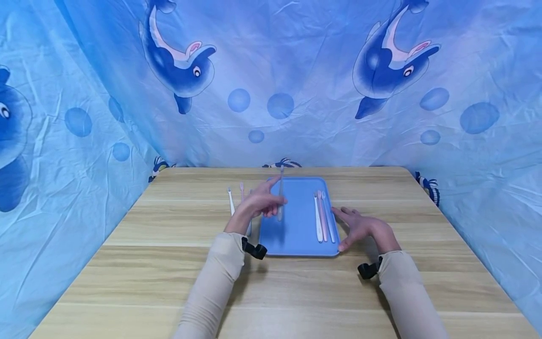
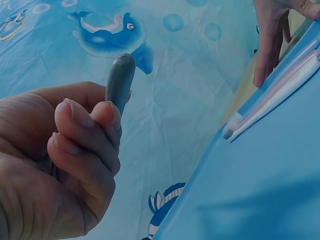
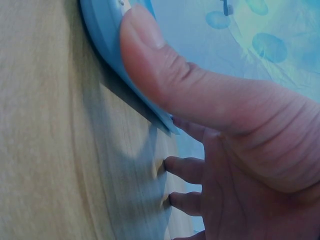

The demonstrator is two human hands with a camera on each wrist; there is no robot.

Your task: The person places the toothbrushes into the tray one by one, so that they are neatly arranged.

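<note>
Toothbrush [image 1: 281,186] is being pinched by left hand [image 1: 260,201] over tray [image 1: 300,230] (being touched by spread right hand [image 1: 360,227]); level lowering is being advised.

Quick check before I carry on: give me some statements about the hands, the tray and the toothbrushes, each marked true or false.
1. The left hand holds a grey toothbrush. True.
2. The three toothbrushes lying in the blue tray are along its left side. False: they lie toward its right side.
3. The right hand touches the tray's edge. True.
4. The right hand grips a pink toothbrush. False: it holds no toothbrush.
5. A white toothbrush lies on the wooden table, left of the tray. True.
</note>
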